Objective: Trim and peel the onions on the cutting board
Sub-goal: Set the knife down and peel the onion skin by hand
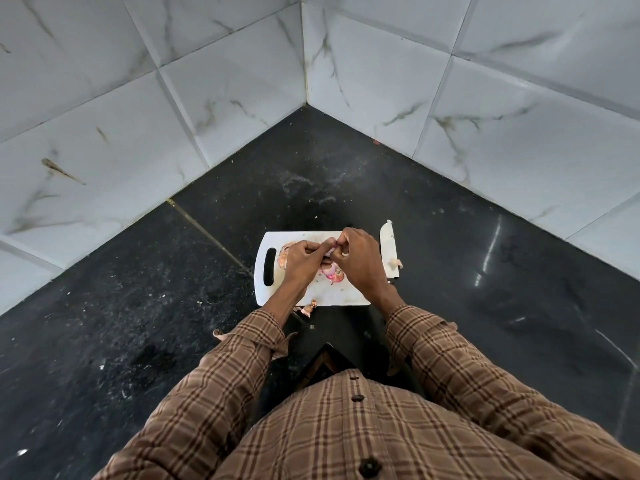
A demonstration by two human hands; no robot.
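Both hands meet above the middle of the board: the left hand and the right hand have their fingers curled in toward each other, pinching a small pale-purple onion between the fingertips, so that most of it is hidden by the knuckles. Just beneath the right hand, a cut red piece lies on the white board, partly covered by the wrist. Papery peels lie on the board behind the left hand, beside the handle slot at its left end. More skin scraps lie at the near edge of the board, half on it and half off. A knife with a broad white blade lies on the desk just right of the board, its length running away from the person, with a scrap of peel on it. The desk is dark speckled stone, dusted with crumbs, set in a corner of white marbled wall tiles. Brown checked sleeves cover both forearms. No writing or brand can be read anywhere.
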